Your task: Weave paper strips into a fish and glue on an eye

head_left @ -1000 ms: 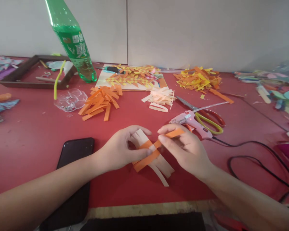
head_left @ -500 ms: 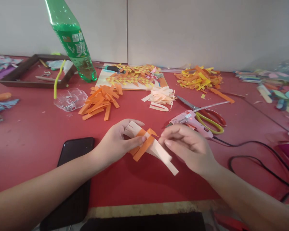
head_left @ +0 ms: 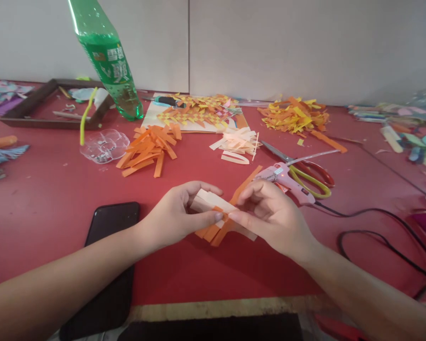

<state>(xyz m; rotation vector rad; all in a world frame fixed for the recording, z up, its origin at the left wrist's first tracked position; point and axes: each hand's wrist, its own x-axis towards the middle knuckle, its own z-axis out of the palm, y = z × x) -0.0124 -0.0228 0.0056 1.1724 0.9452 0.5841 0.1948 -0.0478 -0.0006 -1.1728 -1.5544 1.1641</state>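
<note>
Between my two hands is a small piece of interlaced paper strips (head_left: 210,199), cream crossed by orange. My left hand (head_left: 179,208) pinches its left side, thumb on top and fingers behind. My right hand (head_left: 273,213) presses thumb and fingers onto its right part, where an orange paper strip (head_left: 246,183) sticks out up and to the right. Several orange ends hang below the thumbs. Beyond my hands lie a pile of orange strips (head_left: 151,147) and a pile of cream strips (head_left: 238,141).
A pink glue gun (head_left: 293,182), its cord (head_left: 383,213) trailing right, rests by scissors (head_left: 326,187). A phone (head_left: 110,227) lies under my left forearm. Behind stand a green bottle (head_left: 110,71), a dark frame (head_left: 28,106), a clear compartment dish (head_left: 106,147) and a yellow-orange strip pile (head_left: 294,116).
My right hand has moved left and now grips the woven piece close to my left thumb. The cream strips on the right are folded back, and an orange strip now extends up and right.
</note>
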